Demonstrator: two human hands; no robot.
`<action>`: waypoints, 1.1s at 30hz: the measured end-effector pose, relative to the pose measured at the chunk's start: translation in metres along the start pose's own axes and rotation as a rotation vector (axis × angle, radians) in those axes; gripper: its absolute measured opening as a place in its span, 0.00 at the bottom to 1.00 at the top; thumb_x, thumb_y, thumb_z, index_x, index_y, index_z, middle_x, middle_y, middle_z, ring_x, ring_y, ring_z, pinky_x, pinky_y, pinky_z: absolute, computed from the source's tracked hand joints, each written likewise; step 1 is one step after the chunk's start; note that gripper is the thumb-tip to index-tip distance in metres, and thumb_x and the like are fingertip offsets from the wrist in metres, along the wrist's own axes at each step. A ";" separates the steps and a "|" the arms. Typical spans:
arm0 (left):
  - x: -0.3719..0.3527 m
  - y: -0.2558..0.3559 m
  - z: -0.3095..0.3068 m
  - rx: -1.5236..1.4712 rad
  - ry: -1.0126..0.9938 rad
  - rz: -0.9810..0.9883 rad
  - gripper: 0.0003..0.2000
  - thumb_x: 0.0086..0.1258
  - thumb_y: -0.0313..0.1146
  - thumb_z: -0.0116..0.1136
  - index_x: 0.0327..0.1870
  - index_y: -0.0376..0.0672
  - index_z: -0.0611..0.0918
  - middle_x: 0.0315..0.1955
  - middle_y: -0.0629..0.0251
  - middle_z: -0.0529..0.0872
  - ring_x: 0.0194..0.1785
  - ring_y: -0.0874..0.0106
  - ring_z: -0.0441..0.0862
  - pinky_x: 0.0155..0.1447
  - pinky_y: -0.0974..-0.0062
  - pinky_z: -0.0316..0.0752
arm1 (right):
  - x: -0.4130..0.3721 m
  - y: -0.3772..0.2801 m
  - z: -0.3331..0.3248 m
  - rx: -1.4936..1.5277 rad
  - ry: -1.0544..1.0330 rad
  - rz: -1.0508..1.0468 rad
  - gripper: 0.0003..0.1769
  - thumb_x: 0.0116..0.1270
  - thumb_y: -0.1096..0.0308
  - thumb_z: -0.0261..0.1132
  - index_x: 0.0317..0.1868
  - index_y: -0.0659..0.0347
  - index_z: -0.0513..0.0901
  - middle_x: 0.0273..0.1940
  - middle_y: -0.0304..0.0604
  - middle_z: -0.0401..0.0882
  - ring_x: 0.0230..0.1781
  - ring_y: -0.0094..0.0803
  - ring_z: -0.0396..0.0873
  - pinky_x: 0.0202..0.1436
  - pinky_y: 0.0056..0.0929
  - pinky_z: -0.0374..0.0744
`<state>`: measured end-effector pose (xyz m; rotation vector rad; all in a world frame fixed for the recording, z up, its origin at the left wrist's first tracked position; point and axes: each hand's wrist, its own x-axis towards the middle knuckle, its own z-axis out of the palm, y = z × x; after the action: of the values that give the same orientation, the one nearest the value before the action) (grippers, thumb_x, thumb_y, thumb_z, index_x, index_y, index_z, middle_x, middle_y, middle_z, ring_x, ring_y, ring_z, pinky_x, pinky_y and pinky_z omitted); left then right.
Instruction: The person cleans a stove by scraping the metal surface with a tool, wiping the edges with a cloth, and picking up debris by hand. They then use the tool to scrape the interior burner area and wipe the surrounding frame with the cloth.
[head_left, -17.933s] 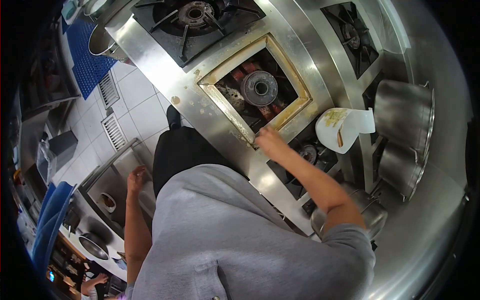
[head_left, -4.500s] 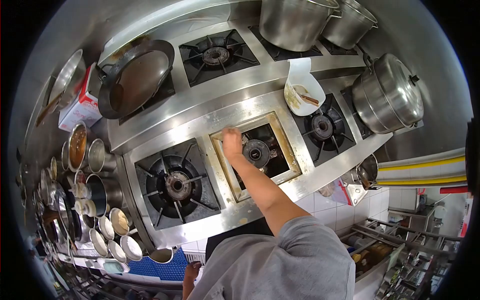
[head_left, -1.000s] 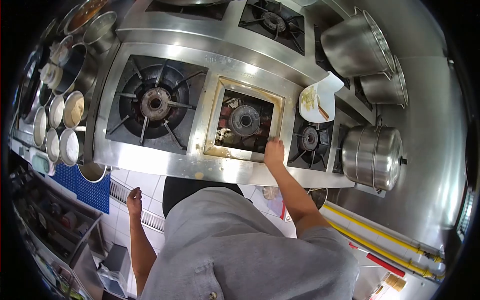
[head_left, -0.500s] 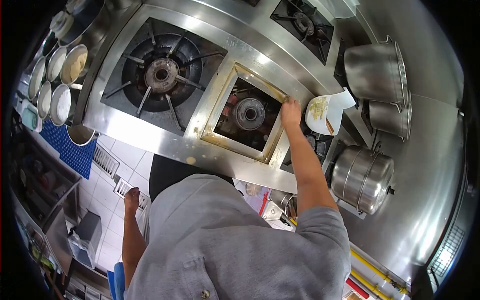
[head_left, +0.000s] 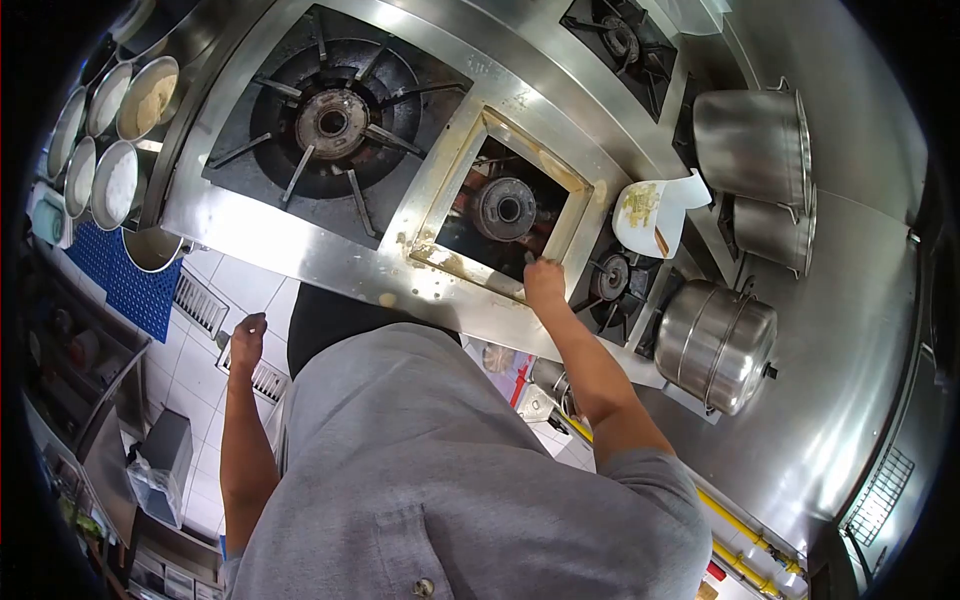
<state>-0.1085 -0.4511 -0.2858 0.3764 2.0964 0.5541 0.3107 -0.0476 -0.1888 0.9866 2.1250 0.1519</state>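
Observation:
My right hand (head_left: 545, 284) is closed at the near right corner of a square burner opening (head_left: 581, 214) with a stained metal rim. What it holds, if anything, is too small to make out. Inside the opening sits a round burner (head_left: 506, 209) with no grate over it. My left hand (head_left: 247, 342) hangs over the floor to the left, its fingers curled, and I cannot make out anything in it. A larger burner with a black grate (head_left: 333, 124) lies left of the opening.
Several metal bowls (head_left: 115, 184) stand at the left. At the right are a white scoop-like container (head_left: 637, 220) with food bits, a tall pot (head_left: 750, 145) and a lidded steel pot (head_left: 716, 345). Small burners (head_left: 612, 277) sit near them. A grey bin (head_left: 166, 450) stands on the floor.
My right hand has moved from the right side of the opening's rim to its near right corner. My left hand has risen slightly, and the view has shifted a little.

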 end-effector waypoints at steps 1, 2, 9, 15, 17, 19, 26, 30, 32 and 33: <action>0.000 -0.005 0.000 -0.002 -0.011 0.026 0.15 0.70 0.36 0.58 0.52 0.36 0.84 0.46 0.52 0.88 0.53 0.62 0.84 0.58 0.69 0.76 | -0.005 -0.002 0.002 0.040 -0.049 -0.016 0.08 0.61 0.71 0.61 0.36 0.60 0.88 0.41 0.51 0.84 0.46 0.47 0.84 0.49 0.40 0.82; 0.004 -0.013 0.001 -0.004 -0.019 0.053 0.15 0.70 0.36 0.57 0.52 0.36 0.84 0.46 0.52 0.88 0.53 0.62 0.85 0.58 0.69 0.76 | -0.008 -0.002 0.003 0.082 -0.094 -0.032 0.08 0.61 0.71 0.61 0.36 0.60 0.88 0.41 0.52 0.85 0.46 0.47 0.84 0.49 0.41 0.82; 0.021 -0.100 0.007 0.085 -0.087 0.121 0.17 0.68 0.39 0.56 0.49 0.37 0.85 0.45 0.50 0.88 0.53 0.57 0.84 0.58 0.67 0.77 | -0.006 0.015 0.013 0.190 -0.323 -0.170 0.13 0.62 0.67 0.61 0.34 0.68 0.86 0.42 0.59 0.85 0.47 0.51 0.84 0.52 0.43 0.81; 0.032 -0.144 -0.004 -0.006 -0.087 0.004 0.17 0.67 0.41 0.54 0.47 0.40 0.86 0.42 0.50 0.88 0.51 0.55 0.85 0.56 0.65 0.77 | 0.021 -0.025 -0.013 0.293 -0.268 -0.294 0.15 0.61 0.64 0.61 0.32 0.68 0.87 0.38 0.60 0.84 0.46 0.54 0.82 0.54 0.43 0.79; 0.042 -0.163 0.001 -0.043 -0.035 0.063 0.14 0.68 0.39 0.56 0.45 0.38 0.85 0.31 0.64 0.84 0.34 0.72 0.77 0.38 0.74 0.72 | 0.034 -0.055 -0.048 0.360 -0.210 -0.342 0.13 0.59 0.67 0.61 0.33 0.68 0.87 0.39 0.60 0.84 0.46 0.55 0.82 0.55 0.43 0.78; 0.047 -0.160 -0.004 0.000 -0.011 0.158 0.12 0.70 0.35 0.58 0.45 0.37 0.84 0.26 0.71 0.83 0.26 0.81 0.73 0.29 0.79 0.69 | 0.040 -0.081 -0.076 0.503 -0.112 -0.355 0.10 0.57 0.71 0.61 0.34 0.68 0.86 0.39 0.61 0.83 0.45 0.56 0.81 0.54 0.44 0.78; 0.051 -0.106 -0.031 0.028 -0.059 0.078 0.17 0.67 0.40 0.57 0.49 0.38 0.85 0.44 0.50 0.88 0.51 0.57 0.85 0.57 0.66 0.77 | 0.030 -0.106 -0.098 0.796 0.249 -0.220 0.10 0.56 0.72 0.65 0.39 0.60 0.87 0.38 0.57 0.81 0.41 0.57 0.80 0.49 0.45 0.78; 0.044 -0.077 -0.044 0.032 -0.049 0.091 0.16 0.68 0.38 0.57 0.49 0.38 0.85 0.44 0.51 0.88 0.51 0.58 0.85 0.56 0.67 0.77 | 0.007 -0.091 -0.076 1.033 0.343 -0.239 0.10 0.60 0.71 0.67 0.42 0.57 0.88 0.34 0.51 0.80 0.32 0.45 0.82 0.39 0.37 0.79; 0.041 -0.079 -0.043 0.022 -0.059 0.080 0.15 0.67 0.36 0.57 0.49 0.36 0.85 0.44 0.50 0.88 0.51 0.59 0.85 0.56 0.67 0.77 | 0.007 -0.102 -0.071 1.091 0.309 -0.190 0.09 0.61 0.71 0.68 0.42 0.56 0.89 0.34 0.48 0.81 0.31 0.39 0.82 0.38 0.34 0.79; 0.039 -0.085 -0.041 0.022 -0.065 0.069 0.15 0.67 0.35 0.58 0.49 0.35 0.84 0.44 0.50 0.88 0.51 0.59 0.85 0.56 0.67 0.78 | 0.010 -0.110 -0.070 1.130 0.325 -0.169 0.09 0.61 0.71 0.68 0.42 0.56 0.89 0.35 0.48 0.82 0.31 0.40 0.82 0.39 0.34 0.79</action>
<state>-0.1688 -0.5153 -0.3368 0.4751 2.0343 0.5528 0.1923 -0.1028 -0.1900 1.4261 2.5703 -1.1573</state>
